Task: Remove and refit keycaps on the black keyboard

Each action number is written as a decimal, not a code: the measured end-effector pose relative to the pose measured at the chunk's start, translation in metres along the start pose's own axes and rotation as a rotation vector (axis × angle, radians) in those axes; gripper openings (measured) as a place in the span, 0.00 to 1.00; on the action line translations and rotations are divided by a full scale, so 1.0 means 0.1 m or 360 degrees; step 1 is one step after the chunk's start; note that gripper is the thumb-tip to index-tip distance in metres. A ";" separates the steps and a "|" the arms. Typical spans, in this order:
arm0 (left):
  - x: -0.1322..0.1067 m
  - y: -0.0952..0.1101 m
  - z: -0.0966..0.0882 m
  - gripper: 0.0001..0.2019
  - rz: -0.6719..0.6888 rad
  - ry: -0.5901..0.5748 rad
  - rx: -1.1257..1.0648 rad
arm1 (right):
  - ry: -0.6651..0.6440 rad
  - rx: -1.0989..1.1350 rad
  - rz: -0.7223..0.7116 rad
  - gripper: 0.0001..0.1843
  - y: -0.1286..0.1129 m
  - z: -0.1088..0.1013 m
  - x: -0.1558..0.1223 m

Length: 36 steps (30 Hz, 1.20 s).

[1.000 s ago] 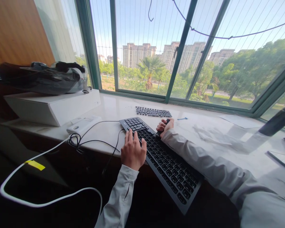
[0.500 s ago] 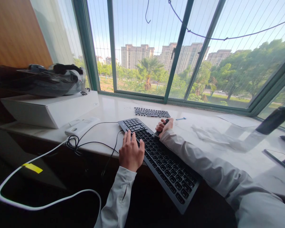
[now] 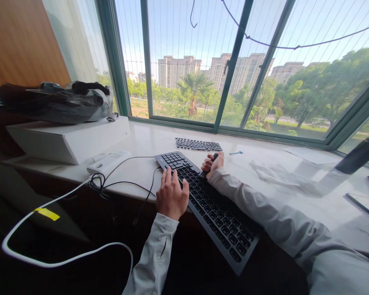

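A black keyboard (image 3: 215,216) lies at a slant across the table's front edge, its near end jutting out past it. Most keycaps are off its main section, while the number pad at the far end still has its caps. My left hand (image 3: 172,196) rests on the keyboard's left edge, fingers stretched out over it. On the other side, my right hand (image 3: 213,165) is closed around a dark handle (image 3: 215,156) whose lower end meets the keyboard near its right edge. The kind of tool cannot be made out. Loose keycaps (image 3: 198,144) lie in rows behind the keyboard.
A small blue tool (image 3: 236,153) lies right of the keycaps. On the left are a white box (image 3: 70,139) with bagged gear on top, a white power strip (image 3: 107,161) and black cables (image 3: 97,183). A phone-like dark slab (image 3: 364,207) lies far right. Windows stand behind.
The whole view has shifted slightly. Both hands keep nearly the same places on the keyboard, with the dark-handled tool still in my right hand.
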<state>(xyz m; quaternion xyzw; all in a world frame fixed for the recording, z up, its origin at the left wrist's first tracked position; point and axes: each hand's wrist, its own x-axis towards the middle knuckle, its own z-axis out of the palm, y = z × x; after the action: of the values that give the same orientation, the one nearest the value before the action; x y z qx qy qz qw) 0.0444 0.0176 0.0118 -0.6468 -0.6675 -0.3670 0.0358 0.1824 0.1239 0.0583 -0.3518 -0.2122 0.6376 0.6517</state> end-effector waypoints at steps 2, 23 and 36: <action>0.00 0.00 0.00 0.24 0.0004 -0.0005 -0.0003 | -0.0007 0.0023 -0.0053 0.18 -0.04 -0.02 0.04; 0.00 -0.01 0.00 0.23 -0.0013 0.0015 -0.0031 | -0.0084 -0.0039 -0.0154 0.20 0.03 -0.01 0.10; 0.00 0.01 -0.01 0.24 -0.0018 -0.0006 -0.0012 | 0.0003 -0.0099 -0.0141 0.21 0.05 0.05 0.05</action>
<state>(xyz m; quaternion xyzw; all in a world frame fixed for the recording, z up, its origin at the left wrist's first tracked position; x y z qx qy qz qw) 0.0451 0.0172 0.0128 -0.6439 -0.6698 -0.3685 0.0300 0.1759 0.1295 0.0570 -0.3627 -0.2467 0.6008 0.6683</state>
